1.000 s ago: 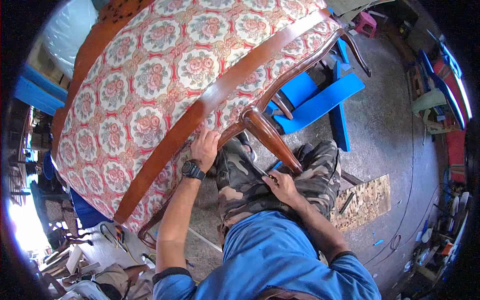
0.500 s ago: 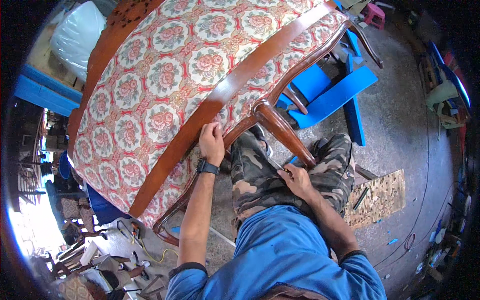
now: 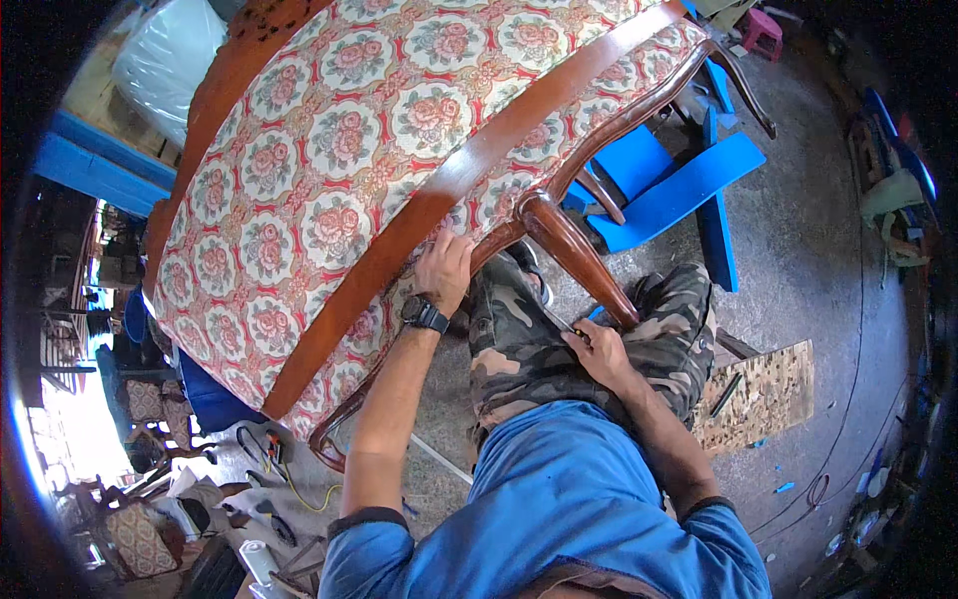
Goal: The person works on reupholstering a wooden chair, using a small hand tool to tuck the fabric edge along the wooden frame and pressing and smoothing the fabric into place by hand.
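Note:
An upholstered sofa with floral fabric (image 3: 344,140) lies tipped in front of me, a brown wooden rail (image 3: 384,262) running across it. My left hand (image 3: 444,270) rests at the lower fabric strip beside that rail, fingers extended, slightly blurred and apparently holding nothing. Over my lap, my right hand (image 3: 601,355) is closed round the handle of a screwdriver-like tool (image 3: 561,322) with a thin metal shaft. Just beyond it, a polished wooden leg (image 3: 571,252) slants down between my knees. The fabric under my left fingertips is partly hidden.
Blue boards (image 3: 689,195) lie on the floor beyond the leg. A speckled wooden board (image 3: 763,399) is at my right, with a dark bar (image 3: 726,394) on it. Yellow cable (image 3: 309,499) and clutter lie at lower left. A pink stool (image 3: 763,35) stands far right.
My left hand has shifted slightly right along the fabric strip, off the rail, and its fingers have loosened from a closed pose. The right hand keeps its grip. The whole view has shifted slightly.

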The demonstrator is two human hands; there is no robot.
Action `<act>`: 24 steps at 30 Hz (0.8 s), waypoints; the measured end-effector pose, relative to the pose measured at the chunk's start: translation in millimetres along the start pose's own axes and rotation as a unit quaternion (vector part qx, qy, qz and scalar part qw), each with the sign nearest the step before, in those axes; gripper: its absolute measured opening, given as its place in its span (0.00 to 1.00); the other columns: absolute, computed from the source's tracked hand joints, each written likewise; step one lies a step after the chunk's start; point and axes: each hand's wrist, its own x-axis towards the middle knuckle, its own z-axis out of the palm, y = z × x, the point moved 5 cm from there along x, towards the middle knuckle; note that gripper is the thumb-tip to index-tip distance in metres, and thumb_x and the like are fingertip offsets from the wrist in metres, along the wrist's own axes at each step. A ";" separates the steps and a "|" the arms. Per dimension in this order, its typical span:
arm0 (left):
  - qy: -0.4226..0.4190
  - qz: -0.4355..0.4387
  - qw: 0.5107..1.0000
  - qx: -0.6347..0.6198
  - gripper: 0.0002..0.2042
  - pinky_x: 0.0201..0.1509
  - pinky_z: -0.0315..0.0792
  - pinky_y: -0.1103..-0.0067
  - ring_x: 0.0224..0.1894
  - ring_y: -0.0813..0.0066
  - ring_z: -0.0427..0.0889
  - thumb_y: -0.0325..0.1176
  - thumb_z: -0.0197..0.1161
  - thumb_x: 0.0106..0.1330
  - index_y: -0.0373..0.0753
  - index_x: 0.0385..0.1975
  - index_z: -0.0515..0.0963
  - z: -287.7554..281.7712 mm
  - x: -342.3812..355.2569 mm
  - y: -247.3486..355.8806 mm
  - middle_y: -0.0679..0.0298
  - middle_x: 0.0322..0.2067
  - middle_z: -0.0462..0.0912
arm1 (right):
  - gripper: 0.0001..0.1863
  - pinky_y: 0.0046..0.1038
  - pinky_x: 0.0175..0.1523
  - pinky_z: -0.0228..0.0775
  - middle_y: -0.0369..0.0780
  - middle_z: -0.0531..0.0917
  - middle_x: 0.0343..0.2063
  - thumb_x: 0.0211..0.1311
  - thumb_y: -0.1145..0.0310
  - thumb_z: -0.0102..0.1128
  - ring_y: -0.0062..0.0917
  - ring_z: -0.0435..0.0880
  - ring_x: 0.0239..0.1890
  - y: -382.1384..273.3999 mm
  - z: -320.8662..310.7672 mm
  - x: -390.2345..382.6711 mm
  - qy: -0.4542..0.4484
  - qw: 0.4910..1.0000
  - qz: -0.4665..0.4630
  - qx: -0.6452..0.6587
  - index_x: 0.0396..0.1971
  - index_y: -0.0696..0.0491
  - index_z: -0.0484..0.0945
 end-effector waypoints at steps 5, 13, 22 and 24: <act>-0.021 -0.010 0.995 -0.099 0.05 0.47 0.77 0.59 0.44 0.46 0.82 0.30 0.64 0.70 0.38 0.41 0.83 16.7 10.1 6.1 0.54 0.39 0.81 | 0.15 0.47 0.34 0.77 0.52 0.85 0.25 0.69 0.56 0.69 0.49 0.88 0.30 10.5 -15.9 -7.7 0.011 0.999 0.029 -0.019 0.37 0.55 0.85; -0.105 -0.160 0.979 -0.073 0.09 0.54 0.75 0.59 0.49 0.46 0.81 0.30 0.59 0.74 0.31 0.44 0.81 2.8 11.3 -28.8 0.49 0.45 0.83 | 0.18 0.47 0.36 0.79 0.49 0.86 0.26 0.71 0.49 0.63 0.47 0.87 0.30 7.3 20.2 -4.4 -0.010 0.999 -0.020 -0.024 0.39 0.50 0.84; -0.030 -0.016 0.996 -0.086 0.07 0.44 0.79 0.61 0.38 0.50 0.83 0.35 0.65 0.73 0.39 0.35 0.83 -9.6 -32.6 13.3 0.54 0.34 0.84 | 0.17 0.46 0.38 0.81 0.50 0.87 0.30 0.71 0.50 0.62 0.46 0.88 0.32 -6.9 2.6 -6.5 -0.059 0.996 -0.003 -0.072 0.44 0.48 0.86; -0.026 0.148 0.979 -0.140 0.04 0.42 0.80 0.62 0.38 0.51 0.85 0.30 0.68 0.68 0.39 0.30 0.84 -16.2 -33.0 45.3 0.53 0.34 0.85 | 0.16 0.44 0.40 0.82 0.50 0.88 0.34 0.69 0.52 0.65 0.44 0.89 0.33 -21.5 -28.4 -16.4 -0.069 0.992 0.093 -0.054 0.43 0.50 0.86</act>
